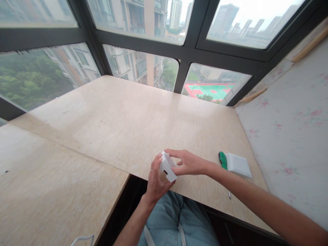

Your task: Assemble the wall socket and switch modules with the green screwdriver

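A small white box-like object (167, 165) with a dark opening on its near side is held up over the front edge of the pale marble-patterned surface (123, 119). My left hand (155, 182) wraps round its left side and underside, a ring on one finger. From the right, my right hand (186, 162) grips the same object, with the thumb at its near side and a finger on its top edge. Both hands are above my lap.
To the right lie a green-handled tool (222, 160), its metal tip (229, 194) showing beyond my forearm, and a white square box (238, 165). A white cable (83, 238) is at the bottom left. Windows and a flowered wall (289, 136) border the surface.
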### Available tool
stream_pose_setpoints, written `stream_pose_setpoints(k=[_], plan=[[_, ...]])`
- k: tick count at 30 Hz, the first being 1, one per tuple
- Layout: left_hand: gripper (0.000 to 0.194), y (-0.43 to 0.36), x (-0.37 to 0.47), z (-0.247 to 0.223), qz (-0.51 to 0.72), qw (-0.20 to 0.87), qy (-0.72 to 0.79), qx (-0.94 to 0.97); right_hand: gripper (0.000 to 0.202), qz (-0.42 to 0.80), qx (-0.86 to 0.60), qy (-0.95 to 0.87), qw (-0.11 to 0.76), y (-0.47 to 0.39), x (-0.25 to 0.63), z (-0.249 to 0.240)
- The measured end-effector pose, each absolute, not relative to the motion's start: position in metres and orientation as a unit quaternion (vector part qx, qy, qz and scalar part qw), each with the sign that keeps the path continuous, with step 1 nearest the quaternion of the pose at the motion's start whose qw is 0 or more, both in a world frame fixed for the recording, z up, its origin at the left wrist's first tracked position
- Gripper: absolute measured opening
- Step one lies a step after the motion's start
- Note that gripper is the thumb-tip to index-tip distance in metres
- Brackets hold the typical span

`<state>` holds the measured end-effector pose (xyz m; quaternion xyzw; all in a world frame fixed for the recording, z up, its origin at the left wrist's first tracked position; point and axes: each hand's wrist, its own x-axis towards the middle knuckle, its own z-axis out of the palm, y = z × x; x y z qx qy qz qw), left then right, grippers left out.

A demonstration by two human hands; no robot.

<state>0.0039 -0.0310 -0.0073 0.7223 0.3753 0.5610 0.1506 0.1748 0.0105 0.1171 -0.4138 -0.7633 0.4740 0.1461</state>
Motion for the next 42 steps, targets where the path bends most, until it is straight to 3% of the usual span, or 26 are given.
stream_pose_setpoints(k=[7,15,29,37,42], plan=[[0.082,-0.031,0.006,-0.007,0.563,0.144,0.390,0.714,0.064,0.434,-0.383,-0.809,0.103,0.023,0.171,0.118],[0.083,-0.030,0.009,-0.010,0.574,0.134,0.387,0.709,0.045,0.376,-0.368,-0.846,0.086,0.021,0.158,0.130],[0.084,-0.031,0.013,-0.013,0.586,0.116,0.387,0.702,0.043,0.319,-0.378,-0.868,0.050,0.018,0.156,0.133],[0.082,-0.031,0.013,-0.011,0.584,0.111,0.387,0.705,0.045,0.339,-0.380,-0.859,0.061,0.019,0.159,0.133],[0.084,-0.032,0.016,-0.011,0.572,0.139,0.434,0.682,0.049,0.427,-0.405,-0.807,0.037,0.028,0.171,0.135]])
